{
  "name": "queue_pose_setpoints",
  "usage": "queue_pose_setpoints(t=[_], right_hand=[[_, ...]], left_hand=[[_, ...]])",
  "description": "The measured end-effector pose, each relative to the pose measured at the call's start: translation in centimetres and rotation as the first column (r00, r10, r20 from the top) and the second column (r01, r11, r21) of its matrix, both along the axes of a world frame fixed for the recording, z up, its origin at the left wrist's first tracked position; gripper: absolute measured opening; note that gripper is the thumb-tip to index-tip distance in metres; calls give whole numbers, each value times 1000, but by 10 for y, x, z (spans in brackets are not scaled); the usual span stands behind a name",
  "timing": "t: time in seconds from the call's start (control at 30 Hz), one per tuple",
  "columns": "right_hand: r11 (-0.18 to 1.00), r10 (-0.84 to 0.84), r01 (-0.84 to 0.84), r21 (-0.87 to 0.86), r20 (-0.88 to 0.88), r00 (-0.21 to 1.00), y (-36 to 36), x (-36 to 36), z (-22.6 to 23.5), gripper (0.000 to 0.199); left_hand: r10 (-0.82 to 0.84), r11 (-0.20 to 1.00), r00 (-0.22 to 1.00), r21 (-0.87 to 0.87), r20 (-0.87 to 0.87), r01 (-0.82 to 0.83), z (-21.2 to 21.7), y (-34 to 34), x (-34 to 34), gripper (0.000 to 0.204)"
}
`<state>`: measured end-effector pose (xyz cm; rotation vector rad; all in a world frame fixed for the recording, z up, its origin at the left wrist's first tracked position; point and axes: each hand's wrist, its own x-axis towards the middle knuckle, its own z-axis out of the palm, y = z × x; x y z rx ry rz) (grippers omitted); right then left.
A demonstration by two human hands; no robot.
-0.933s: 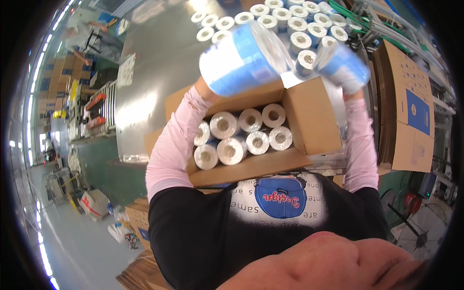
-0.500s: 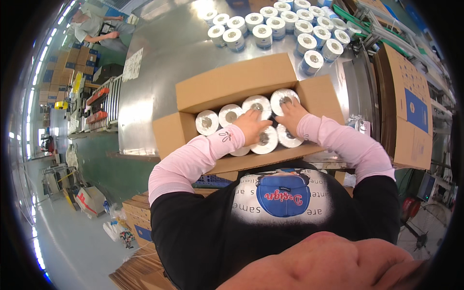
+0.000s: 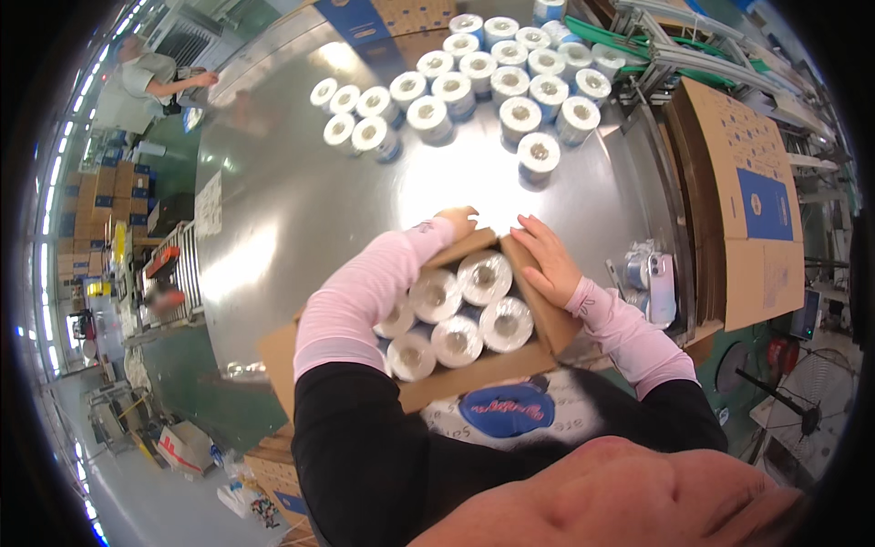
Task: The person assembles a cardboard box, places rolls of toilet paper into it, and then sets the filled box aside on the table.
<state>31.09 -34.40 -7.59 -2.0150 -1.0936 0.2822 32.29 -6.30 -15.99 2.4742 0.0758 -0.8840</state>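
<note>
A brown cardboard carton (image 3: 474, 383) sits close in front of my body, holding several white wrapped rolls (image 3: 457, 342) that stand on end in two rows. At its far side, my left hand (image 3: 458, 221) touches the upper edge of the far flap (image 3: 467, 246); its fingers point right, look apart and are partly washed out by glare. My right hand (image 3: 547, 263) lies with stretched fingers against the right end flap (image 3: 540, 305). That flap stands up and leans inward. My left sleeve hides the carton's left part.
Several more rolls with blue-and-white sides (image 3: 512, 118) stand at the far side of the metal table (image 3: 273, 228). A phone (image 3: 661, 287) is at the right edge, near a stack of flat cartons (image 3: 761, 210). A person (image 3: 150, 77) is at the far left.
Both hands have left the rolls inside the carton and moved to its flaps. The right end flap has come up, and the far flap now sits lower and folded inward. My view has shifted.
</note>
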Motion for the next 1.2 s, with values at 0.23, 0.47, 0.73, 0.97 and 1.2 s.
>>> queue_pose_setpoints(t=[0.23, 0.47, 0.73, 0.97, 1.2], right_hand=[[792, -336, 519, -322, 481, 810, -26, 280, -87, 51], [454, -66, 208, -866, 200, 978, -3, 393, -116, 54], [429, -416, 497, -754, 324, 850, -5, 291, -125, 54], [660, -220, 333, -674, 251, 943, -53, 31, -154, 37], [516, -423, 371, -772, 148, 894, -108, 61, -196, 25]], left_hand=[[-108, 983, 862, 184, 496, 17, -7, -100, 183, 64], [-156, 937, 949, 345, 272, 55, -34, -97, 213, 63], [-263, 872, 939, 472, 220, 134, -16, -96, 186, 47], [99, 991, 985, 76, 142, -110, 15, -36, 150, 52], [609, -130, 767, -980, -200, -151, 182, 4, 28, 49]])
